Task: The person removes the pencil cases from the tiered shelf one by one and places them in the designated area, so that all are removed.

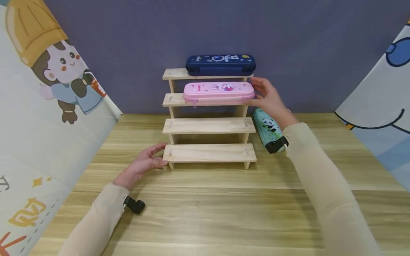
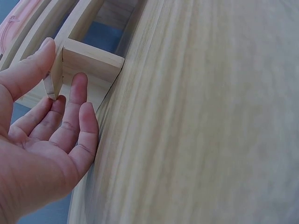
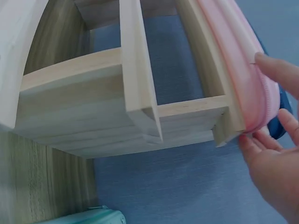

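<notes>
Fingertips of right grip touching pink pencil case end

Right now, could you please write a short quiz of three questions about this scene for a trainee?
1. True or false: the pink pencil case lies on the top step of the wooden rack.
2. Which hand touches the pink pencil case?
3. Where is the panda case? A) on the table, right of the rack B) on the lowest step

Key:
1. False; the blue pencil case is on top.
2. The right hand; the left hand rests at the lowest step.
3. A
</notes>
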A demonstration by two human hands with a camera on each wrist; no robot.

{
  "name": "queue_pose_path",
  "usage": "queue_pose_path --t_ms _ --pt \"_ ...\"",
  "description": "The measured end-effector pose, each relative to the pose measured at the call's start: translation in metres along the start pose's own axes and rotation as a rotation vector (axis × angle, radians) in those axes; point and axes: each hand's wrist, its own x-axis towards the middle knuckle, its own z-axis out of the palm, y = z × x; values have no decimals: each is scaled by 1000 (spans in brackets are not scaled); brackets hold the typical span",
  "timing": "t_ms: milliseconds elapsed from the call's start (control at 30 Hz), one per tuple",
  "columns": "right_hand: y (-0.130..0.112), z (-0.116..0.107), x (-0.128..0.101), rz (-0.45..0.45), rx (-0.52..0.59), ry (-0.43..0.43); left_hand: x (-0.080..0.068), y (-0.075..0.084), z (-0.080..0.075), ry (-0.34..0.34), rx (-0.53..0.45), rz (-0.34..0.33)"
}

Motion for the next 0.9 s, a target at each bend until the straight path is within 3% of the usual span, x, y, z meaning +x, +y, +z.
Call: queue_pose_path --t_ms 233,433,600,733,900 --pt "7 7 7 -34 107 3 0 0 1 2 0 -7" --pt "11 6 5 -36 -6 -14 0 0 1 0 0 -5" --pt "13 1 -2 -140 -90 -11 -1 0 1 3 8 -11" --pt "14 -1 -7 -201 -68 1 -1 2 2 5 6 -15" --pt "13 1 -11 -210 -32 32 -2 3 2 4 -1 -19"
